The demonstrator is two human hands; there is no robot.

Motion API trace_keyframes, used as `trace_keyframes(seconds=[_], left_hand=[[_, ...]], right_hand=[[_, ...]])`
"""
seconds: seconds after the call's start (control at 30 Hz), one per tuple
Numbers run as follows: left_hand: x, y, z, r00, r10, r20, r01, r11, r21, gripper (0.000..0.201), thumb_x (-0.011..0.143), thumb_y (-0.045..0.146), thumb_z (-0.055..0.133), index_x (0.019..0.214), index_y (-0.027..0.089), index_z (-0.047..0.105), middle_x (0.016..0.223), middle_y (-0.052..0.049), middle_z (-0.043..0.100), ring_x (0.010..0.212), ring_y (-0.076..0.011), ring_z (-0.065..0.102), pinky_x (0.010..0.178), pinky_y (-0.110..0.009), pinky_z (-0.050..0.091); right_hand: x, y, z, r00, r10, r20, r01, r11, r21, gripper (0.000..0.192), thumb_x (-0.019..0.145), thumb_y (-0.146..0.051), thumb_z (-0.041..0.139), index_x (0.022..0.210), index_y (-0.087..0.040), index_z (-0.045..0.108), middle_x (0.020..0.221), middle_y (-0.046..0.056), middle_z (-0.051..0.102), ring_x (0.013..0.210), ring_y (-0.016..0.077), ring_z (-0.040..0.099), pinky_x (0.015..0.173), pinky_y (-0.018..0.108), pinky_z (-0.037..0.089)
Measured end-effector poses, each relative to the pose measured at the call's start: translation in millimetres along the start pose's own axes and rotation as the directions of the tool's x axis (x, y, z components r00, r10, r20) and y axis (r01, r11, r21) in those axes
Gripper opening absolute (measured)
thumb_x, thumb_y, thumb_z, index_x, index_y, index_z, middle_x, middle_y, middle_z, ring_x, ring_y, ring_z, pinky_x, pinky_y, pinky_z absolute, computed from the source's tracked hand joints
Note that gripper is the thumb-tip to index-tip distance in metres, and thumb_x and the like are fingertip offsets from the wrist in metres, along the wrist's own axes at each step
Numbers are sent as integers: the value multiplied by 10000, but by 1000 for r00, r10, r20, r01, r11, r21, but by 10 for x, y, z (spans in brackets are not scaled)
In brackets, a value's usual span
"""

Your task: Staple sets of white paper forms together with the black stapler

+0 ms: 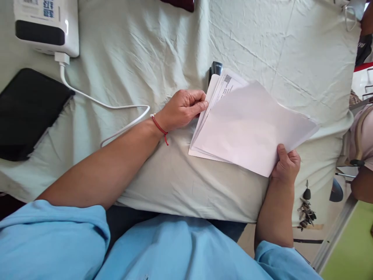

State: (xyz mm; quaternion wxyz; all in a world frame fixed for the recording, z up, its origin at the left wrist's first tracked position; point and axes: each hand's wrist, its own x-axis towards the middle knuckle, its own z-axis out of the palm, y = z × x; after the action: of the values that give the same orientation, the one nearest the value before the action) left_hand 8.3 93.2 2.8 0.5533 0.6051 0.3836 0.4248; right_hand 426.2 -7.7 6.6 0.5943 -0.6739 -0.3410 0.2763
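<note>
My left hand (189,107) pinches the left edge of a stack of paper sheets (239,124) between thumb and bent fingers. The lower right corner of the same stack is gripped by my right hand (285,165), thumb on top. The top sheet is blank and curls up towards the right. Beneath it, printed text and a square code show on a sheet near the upper left corner. A black stapler-like object (216,67) pokes out behind the stack's top left; most of it is hidden. A red cord bracelet (159,128) circles my left wrist.
A pale green cloth (163,46) covers the table. At the left lie a white device (70,27) with a white cable (101,104) and a black flat case (26,112). Keys (307,206) hang near the right edge. Parts of another person (363,181) show at the far right.
</note>
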Motion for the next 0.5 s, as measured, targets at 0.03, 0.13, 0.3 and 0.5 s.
trace_keyframes(seconds=[0.03,0.13,0.3,0.5], left_hand=[[-2,2,3,1000,-4,7,5,1000,-9,453,1066,504,873,811,253,596,696,27,463,645,-148,398,589,-346,312],[6,-21,17,1000,4,1,-4,998,-61,278,1022,419,898,989,249,681,736,33,593,649,-144,469,612,-326,381],[46,-121,38,992,-10,-127,-5,993,-116,358,948,325,945,1177,284,673,759,62,668,674,-152,594,652,-291,465],[57,-134,65,991,98,-96,-105,992,-71,174,920,358,864,970,209,788,879,-8,754,789,-148,655,737,-303,524]], right_hand=[[2,0,-2,1000,-3,-7,3,1000,5,573,619,-608,1191,922,-222,896,976,51,894,1047,244,854,947,372,775],[-11,-23,0,1000,-7,-9,7,1000,7,581,624,-594,1192,951,-214,900,1012,61,904,1050,253,859,963,401,790],[-72,-73,51,1000,20,-22,-19,999,30,557,690,-551,1179,982,-179,885,993,82,908,1063,249,868,986,356,775],[-23,-37,7,1000,18,1,-18,1000,21,428,816,-467,1134,1026,-182,893,993,40,905,1013,217,851,963,328,752]])
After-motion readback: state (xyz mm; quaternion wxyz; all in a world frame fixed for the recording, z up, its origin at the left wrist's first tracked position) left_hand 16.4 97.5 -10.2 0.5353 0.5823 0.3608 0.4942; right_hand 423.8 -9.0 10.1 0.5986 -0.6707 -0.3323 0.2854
